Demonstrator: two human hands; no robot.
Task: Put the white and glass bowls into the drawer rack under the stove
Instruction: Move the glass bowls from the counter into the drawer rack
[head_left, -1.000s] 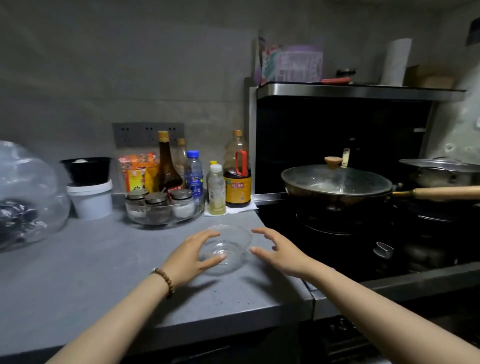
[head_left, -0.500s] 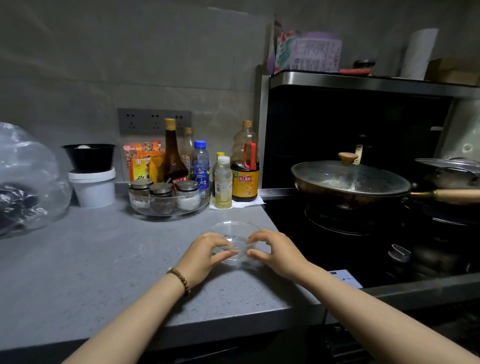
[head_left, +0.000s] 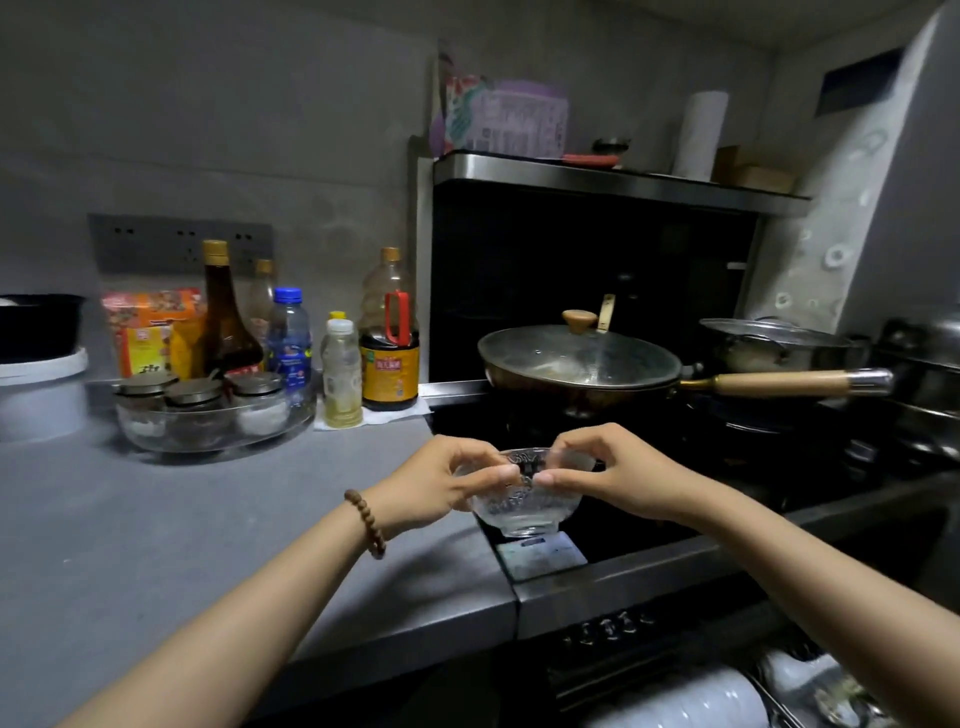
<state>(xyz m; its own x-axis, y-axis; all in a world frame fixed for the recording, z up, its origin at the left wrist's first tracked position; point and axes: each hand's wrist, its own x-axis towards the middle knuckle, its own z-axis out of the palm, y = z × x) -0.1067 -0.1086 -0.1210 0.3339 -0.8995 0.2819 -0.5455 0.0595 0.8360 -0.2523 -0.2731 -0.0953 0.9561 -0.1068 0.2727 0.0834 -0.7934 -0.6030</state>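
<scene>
Both hands (head_left: 530, 478) around lifted glass bowl (head_left: 524, 506)

Arms: both forearms bare, no sleeves in view | Left wrist: bracelet (head_left: 367, 522) of round brown beads, seemingly wooden, single strand | Left hand (head_left: 441, 480): no rings visible | Right hand (head_left: 618, 470): no rings, wrist unadorned, nails short

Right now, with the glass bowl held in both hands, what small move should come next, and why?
Probably lower the glass bowl toward the drawer rack under the stove. The left hand and right hand hold it by its rim above the counter edge, and the rack below is open, with white dishes.
</scene>
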